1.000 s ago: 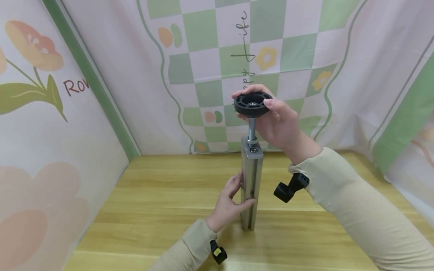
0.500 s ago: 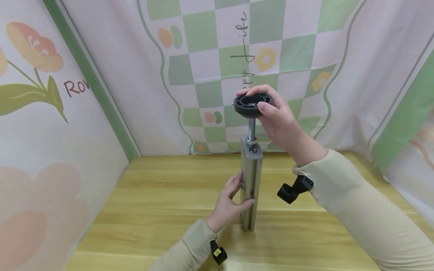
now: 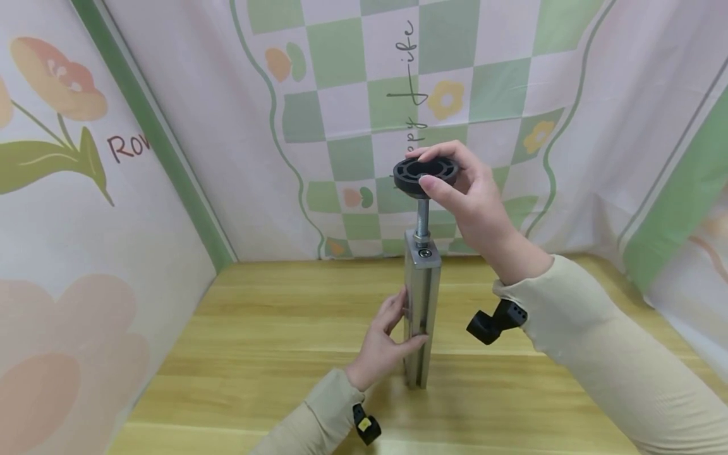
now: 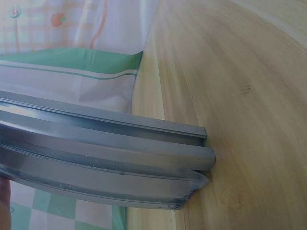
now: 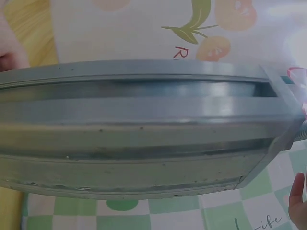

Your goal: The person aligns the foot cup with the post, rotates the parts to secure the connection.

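Observation:
An aluminium profile (image 3: 423,309) stands upright on the wooden table, with a metal end plate (image 3: 424,258) on top. From that plate rises a threaded stud with a nut (image 3: 422,239) near its base. A round black levelling foot (image 3: 409,183) caps the stud, hollow side up. My right hand (image 3: 474,202) grips the foot's rim, thumb at the front and fingers at the back. Lower down, my left hand (image 3: 382,347) holds the profile between thumb and fingers; some fingers are hidden behind it. The left wrist view has the profile's bottom end (image 4: 206,158) against the wood.
The wooden table (image 3: 273,328) extends to both sides of the profile. Behind it hangs a green-and-white checked cloth (image 3: 392,107), and a flower-printed cloth (image 3: 74,221) stands at the left. Each sleeve carries a black wrist mount (image 3: 493,322).
My right hand has shifted round the rim of the foot: its thumb went from the right side to the front, and the wrist moved slightly right. The left hand and profile stay put.

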`<state>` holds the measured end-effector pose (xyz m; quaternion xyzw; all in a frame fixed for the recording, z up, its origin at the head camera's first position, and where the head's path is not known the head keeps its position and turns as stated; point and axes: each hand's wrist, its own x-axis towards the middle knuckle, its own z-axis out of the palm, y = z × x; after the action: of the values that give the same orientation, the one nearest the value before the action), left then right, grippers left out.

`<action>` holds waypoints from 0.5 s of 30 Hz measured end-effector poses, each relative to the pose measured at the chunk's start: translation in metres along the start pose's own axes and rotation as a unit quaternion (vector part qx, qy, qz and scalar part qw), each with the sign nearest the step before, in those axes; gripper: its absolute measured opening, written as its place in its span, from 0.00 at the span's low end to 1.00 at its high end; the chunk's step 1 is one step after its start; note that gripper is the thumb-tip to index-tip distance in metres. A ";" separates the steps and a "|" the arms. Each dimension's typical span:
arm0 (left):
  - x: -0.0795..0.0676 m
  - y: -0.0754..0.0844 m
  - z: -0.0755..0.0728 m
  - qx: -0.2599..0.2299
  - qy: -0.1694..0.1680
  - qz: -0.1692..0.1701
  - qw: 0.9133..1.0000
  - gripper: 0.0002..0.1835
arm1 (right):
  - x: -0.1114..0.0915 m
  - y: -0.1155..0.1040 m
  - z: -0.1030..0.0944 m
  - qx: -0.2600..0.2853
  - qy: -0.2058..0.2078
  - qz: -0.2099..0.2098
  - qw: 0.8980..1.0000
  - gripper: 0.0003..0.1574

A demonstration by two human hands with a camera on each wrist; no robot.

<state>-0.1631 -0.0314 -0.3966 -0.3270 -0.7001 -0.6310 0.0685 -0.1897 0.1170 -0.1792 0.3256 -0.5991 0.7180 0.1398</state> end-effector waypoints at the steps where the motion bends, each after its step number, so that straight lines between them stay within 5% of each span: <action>1: 0.000 0.000 0.000 0.001 0.000 0.001 1.000 0.45 | -0.001 -0.001 0.001 -0.008 0.006 0.000 1.000 0.12; 15: 0.000 -0.001 0.000 -0.004 -0.001 -0.006 1.000 0.45 | -0.005 -0.006 0.012 -0.180 0.089 -0.037 0.979 0.11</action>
<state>-0.1636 -0.0312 -0.3979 -0.3238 -0.6998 -0.6337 0.0627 -0.1789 0.1083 -0.1770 0.2521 -0.6915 0.6186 0.2751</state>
